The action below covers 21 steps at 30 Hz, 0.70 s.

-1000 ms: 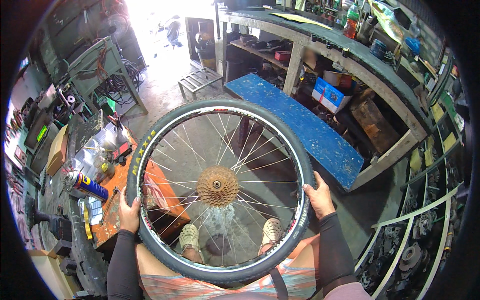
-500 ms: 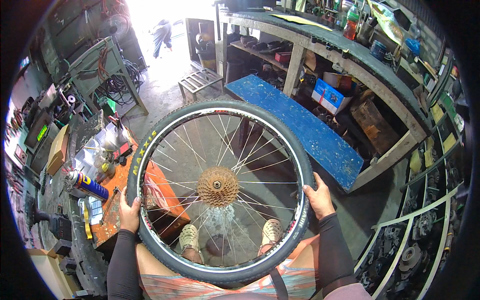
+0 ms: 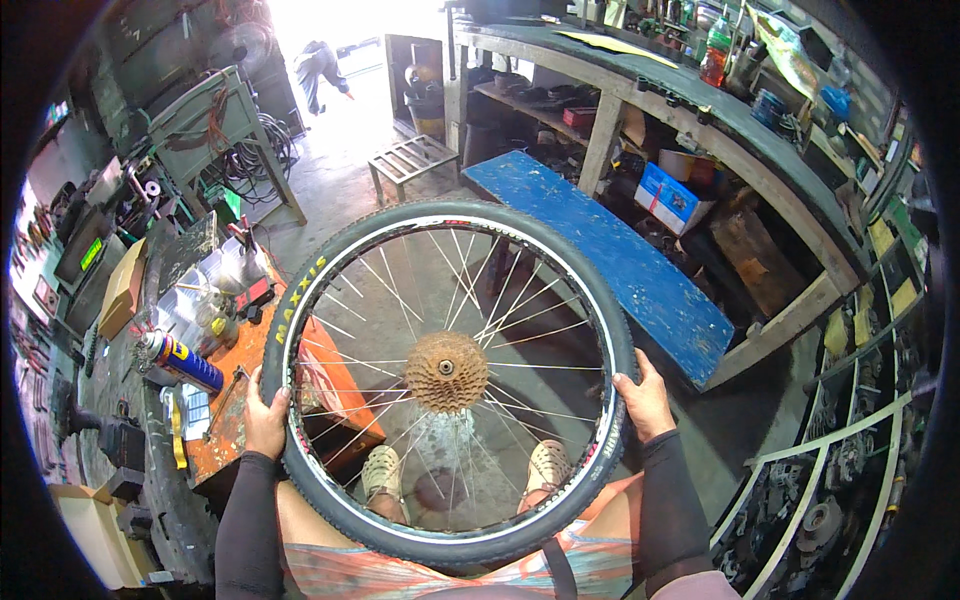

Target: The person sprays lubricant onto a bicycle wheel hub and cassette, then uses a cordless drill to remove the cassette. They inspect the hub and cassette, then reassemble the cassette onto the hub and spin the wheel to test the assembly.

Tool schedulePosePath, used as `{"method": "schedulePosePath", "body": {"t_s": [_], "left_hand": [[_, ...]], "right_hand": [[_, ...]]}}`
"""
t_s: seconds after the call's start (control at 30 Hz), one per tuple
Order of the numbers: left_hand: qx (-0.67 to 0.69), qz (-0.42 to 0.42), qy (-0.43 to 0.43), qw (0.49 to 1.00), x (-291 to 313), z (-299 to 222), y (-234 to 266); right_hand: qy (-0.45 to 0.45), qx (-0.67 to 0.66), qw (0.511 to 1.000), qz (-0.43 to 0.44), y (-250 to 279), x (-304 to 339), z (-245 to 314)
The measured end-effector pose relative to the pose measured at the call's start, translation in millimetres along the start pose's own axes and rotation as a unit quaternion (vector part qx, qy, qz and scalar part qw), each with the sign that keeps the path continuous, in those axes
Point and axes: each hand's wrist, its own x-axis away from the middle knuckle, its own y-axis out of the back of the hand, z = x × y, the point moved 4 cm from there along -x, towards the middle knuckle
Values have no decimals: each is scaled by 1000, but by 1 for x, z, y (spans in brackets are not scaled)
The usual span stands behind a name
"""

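A bicycle wheel (image 3: 609, 470) with a black tyre and a pale-striped rim is held up in front of me above my lap. Rust-brown sprockets form the cassette (image 3: 446, 372) at its hub, facing me. My left hand (image 3: 266, 418) grips the tyre's left side, thumb toward the rim. On the opposite side my right hand (image 3: 645, 399) clasps the tyre with the thumb on the front. The fingers behind the tyre are partly hidden. Through the spokes show the concrete floor and my pale clogs (image 3: 546, 468).
An orange bench (image 3: 225, 440) at left bears a blue spray can (image 3: 183, 360) and small clear containers. A blue bench (image 3: 600, 262) stands right, before a long workbench (image 3: 640, 72). Farther off are a metal-slat stool (image 3: 413, 160) and a person (image 3: 318, 72) in the bright doorway. Parts shelves (image 3: 815, 470) line the right.
The surroundings have shifted slightly right in view, and the wheel with both hands sits a little farther right. The grip is the same. The person in the doorway has changed posture.
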Motion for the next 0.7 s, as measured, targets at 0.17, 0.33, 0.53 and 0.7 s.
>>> {"method": "schedulePosePath", "body": {"t_s": [0.17,0.33,0.53,0.7], "left_hand": [[27,8,-5,1000,-2,-2,-4],[15,-1,-1,1000,1,-8,-2],[8,5,-1,1000,0,-20,-3],[0,-2,-3,1000,1,-17,-2]], "right_hand": [[8,-8,1000,7,0,2,4],[18,-17,1000,10,-8,5,13],[15,-42,999,21,-3,1,1],[16,-15,1000,22,-3,1,2]]}}
